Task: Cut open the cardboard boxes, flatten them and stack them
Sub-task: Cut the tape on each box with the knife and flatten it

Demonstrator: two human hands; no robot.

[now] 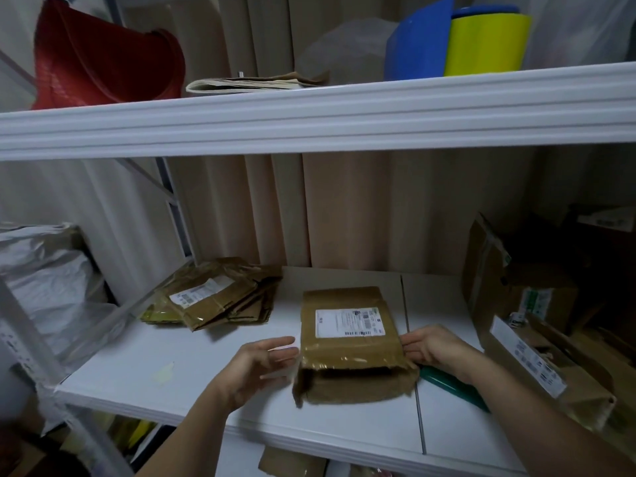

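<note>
A small brown cardboard box [351,352] with a white shipping label lies on the white shelf [192,380], its near end open with flaps spread. My left hand [265,359] is at its left side, fingers straight and touching the box edge. My right hand [433,349] is at the box's right side, fingertips against it. A pile of flattened brown boxes [216,299] lies at the back left of the shelf. A green-handled cutter [454,385] lies on the shelf under my right wrist.
More unflattened cardboard boxes [530,346] crowd the right end of the shelf. White plastic bags [44,287] sit at the left. The upper shelf [309,115] carries a red bag, folded paper and blue and yellow rolls. Beige curtains hang behind.
</note>
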